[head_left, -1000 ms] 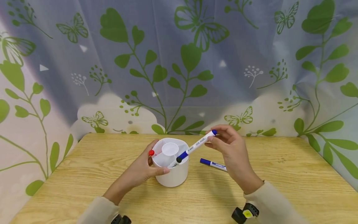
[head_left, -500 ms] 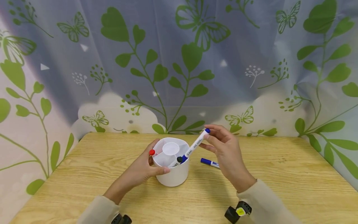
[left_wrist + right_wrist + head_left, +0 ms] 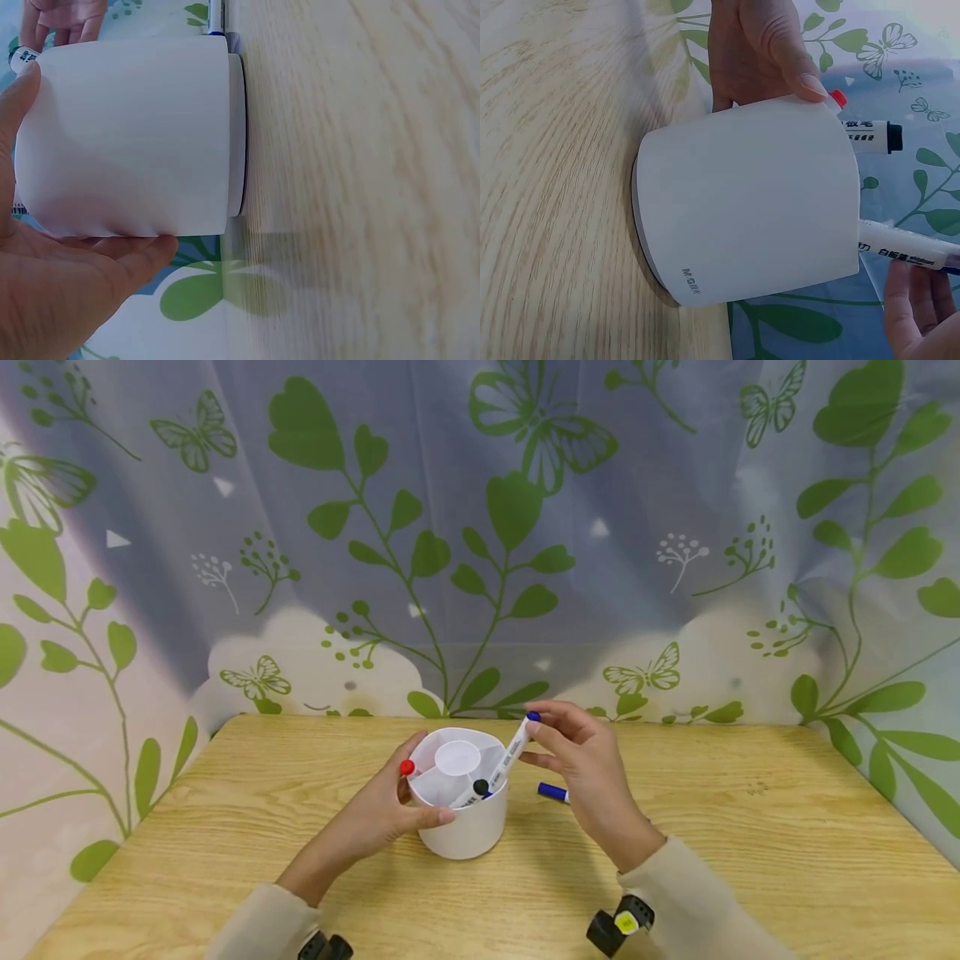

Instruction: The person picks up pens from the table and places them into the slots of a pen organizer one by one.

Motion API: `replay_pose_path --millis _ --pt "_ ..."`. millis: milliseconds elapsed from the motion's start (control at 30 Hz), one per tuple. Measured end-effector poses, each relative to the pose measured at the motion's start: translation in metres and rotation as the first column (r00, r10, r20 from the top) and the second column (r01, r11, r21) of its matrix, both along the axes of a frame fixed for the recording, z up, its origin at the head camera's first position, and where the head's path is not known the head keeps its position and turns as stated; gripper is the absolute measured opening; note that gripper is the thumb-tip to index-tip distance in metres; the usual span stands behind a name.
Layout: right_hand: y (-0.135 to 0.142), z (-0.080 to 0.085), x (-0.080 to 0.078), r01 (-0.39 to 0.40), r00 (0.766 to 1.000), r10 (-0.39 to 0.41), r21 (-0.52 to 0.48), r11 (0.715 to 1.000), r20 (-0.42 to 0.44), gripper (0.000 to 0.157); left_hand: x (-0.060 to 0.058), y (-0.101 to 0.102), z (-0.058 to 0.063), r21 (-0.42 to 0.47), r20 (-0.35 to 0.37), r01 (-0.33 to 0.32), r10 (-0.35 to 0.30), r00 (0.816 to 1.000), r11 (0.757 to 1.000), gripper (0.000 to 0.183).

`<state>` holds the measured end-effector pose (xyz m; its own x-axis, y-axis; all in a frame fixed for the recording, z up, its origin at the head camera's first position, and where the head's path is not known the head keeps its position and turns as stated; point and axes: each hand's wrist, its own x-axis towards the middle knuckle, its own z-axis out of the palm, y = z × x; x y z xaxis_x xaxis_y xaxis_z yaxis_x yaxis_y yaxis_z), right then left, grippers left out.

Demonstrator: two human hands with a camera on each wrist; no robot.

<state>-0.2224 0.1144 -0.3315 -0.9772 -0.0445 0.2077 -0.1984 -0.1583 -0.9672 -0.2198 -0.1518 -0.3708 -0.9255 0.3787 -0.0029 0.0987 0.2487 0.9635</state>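
A white round pen holder (image 3: pixel 461 837) with compartments stands on the table, seen side-on in both wrist views. My left hand (image 3: pixel 378 806) grips its left side, thumb along the near wall and fingers behind. Between thumb and fingers, my right hand (image 3: pixel 588 772) pinches the upper end of a white marker (image 3: pixel 508 758) with a blue end. That marker leans to the right, its lower part inside the holder's right compartment and hidden. A black-ended marker (image 3: pixel 874 136) sticks out at the near side, and a red-ended one (image 3: pixel 407 767) at the left.
Another blue-capped marker (image 3: pixel 552 792) lies on the wooden table (image 3: pixel 720 810) right of the holder, partly hidden by my right hand. A patterned curtain (image 3: pixel 660 610) hangs behind the table's far edge.
My right hand has moved left and brought the marker down into the holder, its blue lower part passing behind the rim. The marker stands steeper. My left hand stays on the holder.
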Motion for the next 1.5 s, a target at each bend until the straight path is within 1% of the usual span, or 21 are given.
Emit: replay_pose_path --millis 233,400,533,767,867,1000,1267,1367,1500 --pt "-0.004 -0.004 -0.002 -0.014 1.0 0.012 0.072 0.997 0.024 0.029 -0.001 -0.002 0.001 0.015 0.011 0.022 -0.023 1.0 1.0 0.115" --pt "-0.008 -0.008 -0.003 0.001 1.0 -0.001 0.135 0.991 0.001 0.027 -0.002 -0.005 0.001 0.026 0.009 0.046 -0.046 0.999 0.999 0.111" --pt "-0.013 -0.012 -0.004 0.013 1.0 -0.011 0.179 0.984 -0.011 0.025 -0.003 -0.006 0.001 0.032 0.022 0.05 -0.051 0.998 0.998 0.109" --pt "-0.018 -0.014 -0.008 0.041 0.999 -0.043 0.228 0.973 0.002 0.024 -0.002 -0.008 0.003 0.028 0.004 0.079 -0.079 0.997 0.996 0.108" --pt "-0.019 -0.014 -0.009 0.05 0.999 -0.053 0.255 0.966 0.005 0.024 -0.002 -0.008 0.004 0.027 -0.001 0.081 -0.081 0.997 0.996 0.108" --pt "-0.02 -0.015 -0.01 0.054 0.998 -0.057 0.274 0.96 0.004 0.025 -0.003 -0.009 0.004 0.032 -0.007 0.09 -0.089 0.996 0.995 0.108" --pt "-0.02 -0.017 -0.01 0.019 1.0 -0.024 0.296 0.955 0.013 0.031 -0.003 -0.013 0.004 0.023 -0.016 0.095 -0.095 0.995 0.995 0.108" --pt "-0.015 -0.018 -0.009 0.014 1.0 -0.021 0.292 0.956 0.019 0.034 -0.003 -0.015 0.005 0.021 -0.019 0.101 -0.1 0.995 0.995 0.106" --pt "-0.003 -0.02 -0.006 0.021 0.998 -0.035 0.297 0.955 0.043 0.035 -0.004 -0.017 0.006 0.002 -0.005 0.101 -0.101 0.995 0.995 0.106"
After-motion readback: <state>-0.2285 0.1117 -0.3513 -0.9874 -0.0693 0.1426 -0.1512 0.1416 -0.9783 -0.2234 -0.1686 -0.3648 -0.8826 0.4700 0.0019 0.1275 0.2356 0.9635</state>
